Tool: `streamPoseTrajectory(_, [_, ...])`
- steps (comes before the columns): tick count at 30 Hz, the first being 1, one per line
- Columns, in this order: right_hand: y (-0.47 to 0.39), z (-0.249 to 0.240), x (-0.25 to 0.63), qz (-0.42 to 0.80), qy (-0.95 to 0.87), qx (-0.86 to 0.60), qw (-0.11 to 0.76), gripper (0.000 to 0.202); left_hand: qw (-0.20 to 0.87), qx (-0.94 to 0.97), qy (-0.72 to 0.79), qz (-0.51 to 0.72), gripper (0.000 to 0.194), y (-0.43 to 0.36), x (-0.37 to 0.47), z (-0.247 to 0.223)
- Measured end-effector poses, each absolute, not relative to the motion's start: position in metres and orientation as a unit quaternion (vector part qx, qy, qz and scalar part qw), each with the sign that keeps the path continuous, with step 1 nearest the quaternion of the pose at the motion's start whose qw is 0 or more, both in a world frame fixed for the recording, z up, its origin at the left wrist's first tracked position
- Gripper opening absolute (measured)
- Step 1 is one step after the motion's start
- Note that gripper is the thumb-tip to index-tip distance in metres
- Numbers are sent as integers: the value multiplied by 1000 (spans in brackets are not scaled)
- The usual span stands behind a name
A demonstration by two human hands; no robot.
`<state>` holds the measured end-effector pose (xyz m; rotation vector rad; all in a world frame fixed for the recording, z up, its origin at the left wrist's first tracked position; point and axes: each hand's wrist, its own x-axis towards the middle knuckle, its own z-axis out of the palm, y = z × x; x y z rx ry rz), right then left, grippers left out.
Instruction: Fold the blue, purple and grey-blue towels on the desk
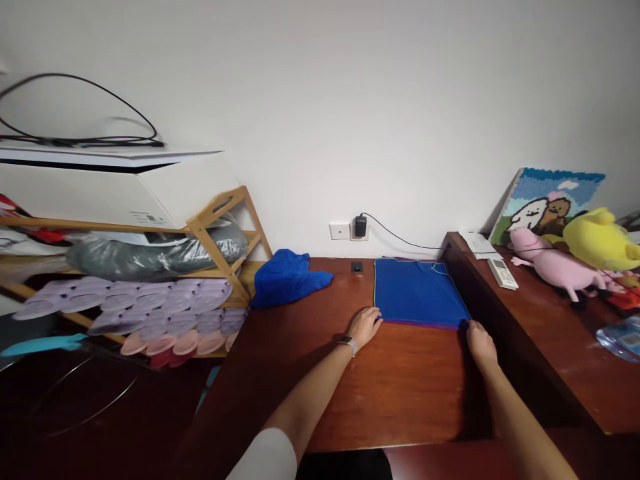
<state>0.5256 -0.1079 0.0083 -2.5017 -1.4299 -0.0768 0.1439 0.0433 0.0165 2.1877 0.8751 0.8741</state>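
Observation:
A blue cloth with green edging (pixel 419 292) lies flat on the brown wooden table (pixel 390 393), close to the wall. A strip of purple shows along its near edge. My left hand (pixel 365 326), with a watch on the wrist, pinches the near left corner of the cloth. At the near right corner, my right hand (pixel 481 341) has its fingers closed on the cloth. Another blue cloth (pixel 287 279) sits crumpled at the table's far left, beside the wooden rack.
On the left, a wooden rack (pixel 205 243) holds a white box (pixel 100 193) and several slippers (pixel 165 300). A raised desk (pixel 550 333) at right bears a remote (pixel 503 274), plush toys (pixel 555 263) and a picture (pixel 550 200). A charger (pixel 361 226) is plugged into the wall.

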Motion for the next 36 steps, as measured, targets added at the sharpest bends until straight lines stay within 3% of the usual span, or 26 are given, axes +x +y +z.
streamPoseTrajectory(4, [-111, 6, 520, -84, -549, -818, 151, 37, 286, 852, 314, 305, 21, 44, 142, 17])
streamPoseTrajectory(14, [-117, 7, 500, -49, -516, -803, 293, 31, 273, 852, 344, 287, 30, -1, 120, 23])
streamPoseTrajectory(17, [-130, 10, 474, -68, -535, -784, 309, 35, 262, 829, 372, 325, 39, -24, 61, 23])
streamPoseTrajectory(21, [-172, -3, 402, -67, -629, -704, 322, 38, 169, 787, 483, 345, 32, -43, -73, 19])
streamPoseTrajectory(25, [-211, -18, 308, 13, -701, -635, 325, 32, 41, 763, 583, 276, 40, -50, -191, 16])
streamPoseTrajectory(28, [-202, -10, 242, 102, -723, -594, 338, 30, 7, 768, 590, 249, 42, -52, -221, 16])
streamPoseTrajectory(33, [-101, 29, 160, 316, -641, -561, 417, 25, -7, 767, 593, 243, 41, -57, -213, 17])
streamPoseTrajectory(36, [-19, 47, 123, 511, -432, -568, 480, 28, 3, 763, 598, 246, 39, -60, -211, 20])
